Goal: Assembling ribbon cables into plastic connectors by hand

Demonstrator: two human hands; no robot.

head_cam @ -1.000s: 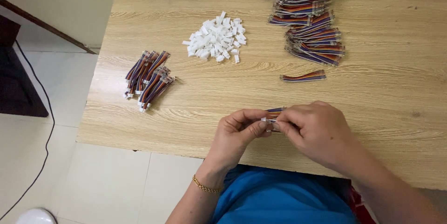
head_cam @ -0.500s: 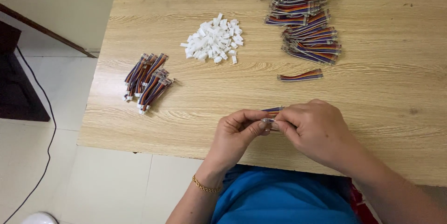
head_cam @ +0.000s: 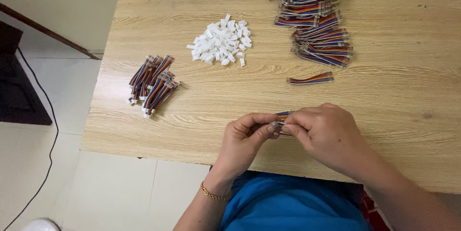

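Almost nothing moves since before, as the left hand [head_cam: 245, 137] and right hand [head_cam: 322, 135] both pinch the short rainbow-striped wire piece [head_cam: 282, 114] over the light wooden bench [head_cam: 201, 115], and a loose pinch could let it slip down.

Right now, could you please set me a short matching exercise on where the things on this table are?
Things:
1. white connector pile
2. small wire bundle
3. large wire stack
4. single loose wire piece

Places:
a. far right of the table
b. near the table's left edge
c. middle of the table, far side
d. just below the large stack

Pairs: 1-c, 2-b, 3-a, 4-d
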